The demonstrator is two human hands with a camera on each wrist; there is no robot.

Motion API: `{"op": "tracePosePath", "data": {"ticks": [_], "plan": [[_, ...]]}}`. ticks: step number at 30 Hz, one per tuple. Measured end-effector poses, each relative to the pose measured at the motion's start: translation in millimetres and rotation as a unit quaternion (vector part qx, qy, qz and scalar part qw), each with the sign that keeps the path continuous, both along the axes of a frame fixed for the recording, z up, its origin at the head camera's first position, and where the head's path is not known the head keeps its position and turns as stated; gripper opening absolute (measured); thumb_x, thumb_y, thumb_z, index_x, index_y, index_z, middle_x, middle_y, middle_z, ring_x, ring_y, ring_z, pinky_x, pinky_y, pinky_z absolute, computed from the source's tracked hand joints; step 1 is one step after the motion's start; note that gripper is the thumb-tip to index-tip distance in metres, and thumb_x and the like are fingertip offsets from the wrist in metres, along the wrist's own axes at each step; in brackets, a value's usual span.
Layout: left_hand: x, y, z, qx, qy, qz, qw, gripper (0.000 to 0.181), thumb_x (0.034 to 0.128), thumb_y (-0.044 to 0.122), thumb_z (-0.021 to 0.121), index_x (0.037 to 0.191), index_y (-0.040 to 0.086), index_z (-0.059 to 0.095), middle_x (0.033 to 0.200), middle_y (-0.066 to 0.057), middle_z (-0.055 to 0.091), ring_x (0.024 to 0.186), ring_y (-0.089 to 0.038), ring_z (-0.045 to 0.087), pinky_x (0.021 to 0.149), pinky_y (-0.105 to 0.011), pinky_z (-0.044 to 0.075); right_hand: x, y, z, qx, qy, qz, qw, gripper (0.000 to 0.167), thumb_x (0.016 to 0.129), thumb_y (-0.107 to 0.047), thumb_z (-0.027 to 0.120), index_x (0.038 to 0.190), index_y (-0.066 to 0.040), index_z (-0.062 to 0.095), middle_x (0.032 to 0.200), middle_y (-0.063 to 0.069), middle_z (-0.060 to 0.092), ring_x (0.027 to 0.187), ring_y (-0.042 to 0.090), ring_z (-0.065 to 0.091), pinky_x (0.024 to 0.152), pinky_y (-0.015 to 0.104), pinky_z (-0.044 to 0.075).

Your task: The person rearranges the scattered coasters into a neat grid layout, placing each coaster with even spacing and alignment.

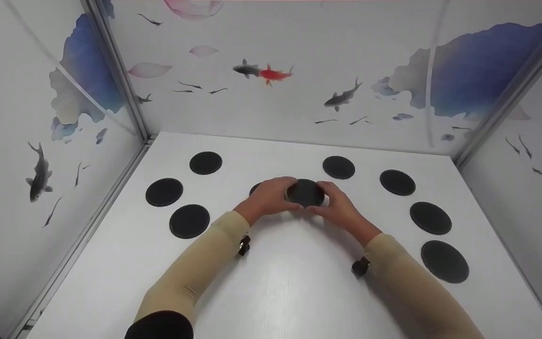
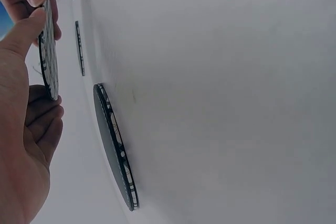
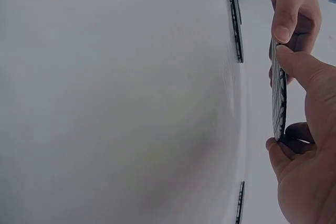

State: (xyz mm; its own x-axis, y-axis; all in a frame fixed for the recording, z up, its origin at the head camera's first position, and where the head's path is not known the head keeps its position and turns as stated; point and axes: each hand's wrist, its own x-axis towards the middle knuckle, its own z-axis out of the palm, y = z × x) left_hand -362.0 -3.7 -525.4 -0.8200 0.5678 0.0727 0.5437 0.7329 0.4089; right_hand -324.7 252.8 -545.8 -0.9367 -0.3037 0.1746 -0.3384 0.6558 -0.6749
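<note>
Above the middle of the table, both hands hold one round black coaster (image 1: 305,193) by its rim. My left hand (image 1: 273,197) grips the left side, thumb at the near edge and fingers at the far edge. On the opposite side my right hand (image 1: 341,209) grips it the same way. In the left wrist view the coaster (image 2: 49,51) appears edge-on, with a black top and a pale patterned underside. The right wrist view also shows the coaster (image 3: 278,93) raised off the table, with the two thumbs close together.
Another black coaster (image 1: 253,188) lies mostly hidden behind the left hand. Several more lie flat on the white table (image 1: 271,287), such as a coaster (image 1: 189,221) at left and a coaster (image 1: 445,262) at right. Printed panels (image 1: 271,117) enclose the back and sides.
</note>
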Motion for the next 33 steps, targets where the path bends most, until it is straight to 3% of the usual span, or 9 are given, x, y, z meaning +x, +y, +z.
{"op": "tracePosePath", "data": {"ticks": [12, 22, 33], "plan": [[-3.5, -7.2, -1.2, 0.021, -0.004, -0.005, 0.9998, 0.080, 0.0966, 0.053, 0.085, 0.160, 0.014, 0.057, 0.159, -0.003, 0.061, 0.148, -0.022, 0.056, 0.123, -0.041, 0.044, -1.1, -8, 4.2, 0.011, -0.016, -0.007, 0.9998, 0.085, 0.095, -0.032, 0.091, 0.163, -0.004, 0.049, 0.165, 0.017, 0.050, 0.157, 0.036, 0.044, 0.129, 0.055, 0.035], [-8.5, -2.8, -7.3, 0.007, 0.002, -0.007, 1.0000, 0.078, 0.0965, 0.053, 0.085, 0.159, 0.016, 0.058, 0.156, -0.002, 0.063, 0.146, -0.021, 0.057, 0.122, -0.041, 0.044, -6.6, -6, 1.6, 0.020, -0.012, -0.010, 0.9997, 0.082, 0.094, -0.026, 0.093, 0.160, 0.000, 0.052, 0.163, 0.021, 0.052, 0.155, 0.039, 0.046, 0.129, 0.055, 0.035], [-13.1, -0.8, -11.8, 0.012, -0.028, 0.002, 0.9995, 0.078, 0.0905, 0.055, 0.091, 0.153, 0.016, 0.064, 0.146, -0.001, 0.069, 0.136, -0.021, 0.062, 0.118, -0.041, 0.047, -11.0, -6, -0.3, 0.044, -0.050, -0.012, 0.9977, 0.083, 0.095, -0.029, 0.092, 0.161, 0.000, 0.051, 0.164, 0.022, 0.052, 0.155, 0.040, 0.046, 0.128, 0.056, 0.036]]}}
